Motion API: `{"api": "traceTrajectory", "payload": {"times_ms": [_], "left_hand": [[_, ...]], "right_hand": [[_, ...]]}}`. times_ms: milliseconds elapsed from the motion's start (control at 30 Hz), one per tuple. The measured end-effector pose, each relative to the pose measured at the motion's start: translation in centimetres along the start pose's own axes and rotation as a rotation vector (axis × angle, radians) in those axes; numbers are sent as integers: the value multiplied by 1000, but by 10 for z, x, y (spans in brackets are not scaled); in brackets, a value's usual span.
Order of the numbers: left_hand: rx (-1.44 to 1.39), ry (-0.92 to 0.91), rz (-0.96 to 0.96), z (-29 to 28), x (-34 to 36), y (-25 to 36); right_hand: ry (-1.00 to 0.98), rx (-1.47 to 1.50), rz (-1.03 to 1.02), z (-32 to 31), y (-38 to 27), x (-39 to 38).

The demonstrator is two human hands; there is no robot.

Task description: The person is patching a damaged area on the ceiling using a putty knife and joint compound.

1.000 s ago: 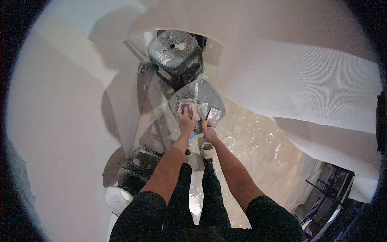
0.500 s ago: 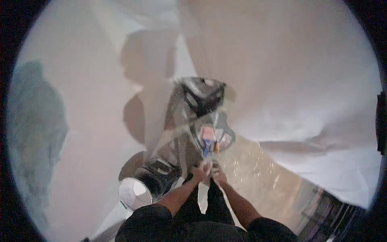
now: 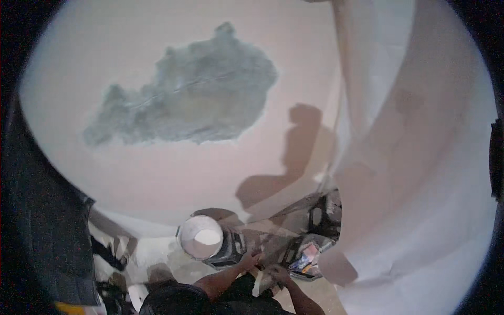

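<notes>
My two hands sit low in the picture, close to my body and almost touching. My left hand [image 3: 250,259] has its fingers curled near a grey smeared surface, and whether it grips anything is unclear. Curled around a pale flat tool [image 3: 262,286], my right hand [image 3: 276,273] holds it so it hangs between my knees. Just past the hands a dark tray [image 3: 308,256] holds small colourful tools. A white bucket [image 3: 200,237] of pale paste stands to the left of my left hand.
The pale wall ahead has a large rough grey patch [image 3: 184,105] with a crack line. A white sheet or wall [image 3: 420,184] curves along the right. A black container [image 3: 325,215] stands behind the tray. Dark clutter [image 3: 107,252] lies at lower left.
The view has swung up from the floor to the wall. My hands have pulled back from the round smeared plate toward my body, staying close together.
</notes>
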State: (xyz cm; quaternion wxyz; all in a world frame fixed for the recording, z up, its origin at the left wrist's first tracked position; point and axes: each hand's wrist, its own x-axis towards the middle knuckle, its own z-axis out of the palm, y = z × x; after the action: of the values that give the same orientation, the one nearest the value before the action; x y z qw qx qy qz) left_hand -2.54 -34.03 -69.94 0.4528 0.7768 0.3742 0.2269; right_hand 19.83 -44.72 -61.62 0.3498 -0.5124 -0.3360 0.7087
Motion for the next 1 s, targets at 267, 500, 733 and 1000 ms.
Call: {"api": "traceTrajectory", "payload": {"times_ms": [267,500,733,1000], "left_hand": [[215,944,200,-224,84,161],[-363,623,384,-356,156,415],[273,485,451,-448,193,467],[1168,791,694,-595,234,508]], "right_hand": [[-299,-254,-554,154,-278,102],[389,-356,-1083,203,-539,32],[970,-732,-1461,184,-625,88],[878,-861,-1493,169,-699,101]]}}
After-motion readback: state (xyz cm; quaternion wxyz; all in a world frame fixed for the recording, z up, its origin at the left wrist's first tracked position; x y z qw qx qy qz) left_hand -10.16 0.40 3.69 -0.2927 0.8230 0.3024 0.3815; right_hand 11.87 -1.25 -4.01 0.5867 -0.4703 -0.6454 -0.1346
